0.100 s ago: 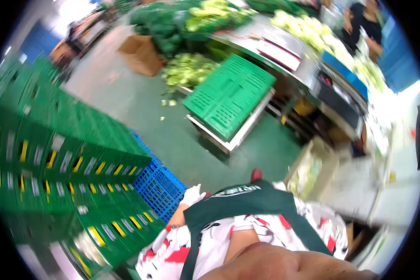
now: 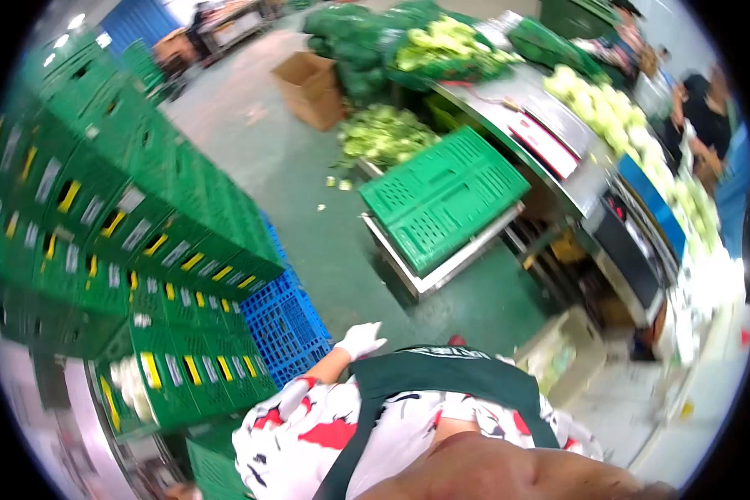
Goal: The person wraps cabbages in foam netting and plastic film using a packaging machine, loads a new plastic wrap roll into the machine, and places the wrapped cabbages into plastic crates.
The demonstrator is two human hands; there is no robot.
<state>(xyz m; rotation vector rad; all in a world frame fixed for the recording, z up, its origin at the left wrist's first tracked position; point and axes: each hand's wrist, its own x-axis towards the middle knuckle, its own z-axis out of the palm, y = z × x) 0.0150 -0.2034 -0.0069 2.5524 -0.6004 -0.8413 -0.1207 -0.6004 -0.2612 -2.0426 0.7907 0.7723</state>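
My left hand (image 2: 362, 340), in a white glove, hangs beside my dark green apron (image 2: 446, 372) with its fingers stretched out and nothing in it. Nearest to it is a blue plastic pallet (image 2: 285, 321) on the floor, with green crates (image 2: 196, 367) stacked on and beside it. My right hand does not show; my body hides that side. Ahead of me a green crate (image 2: 446, 200) lies on a low white-edged stand (image 2: 429, 282), its slotted face up.
A steel table (image 2: 496, 100) holds pale green vegetables (image 2: 600, 108) and a red-edged tray (image 2: 546, 143). Leafy trimmings (image 2: 383, 133) and a cardboard box (image 2: 310, 90) are on the floor. A beige bin (image 2: 571, 354) stands at my right. A person in black (image 2: 704, 117) is behind the table.
My view has turned left, so the crate stacks, stand and table appear shifted rightward. My left hand remains empty at my side, its fingers more spread.
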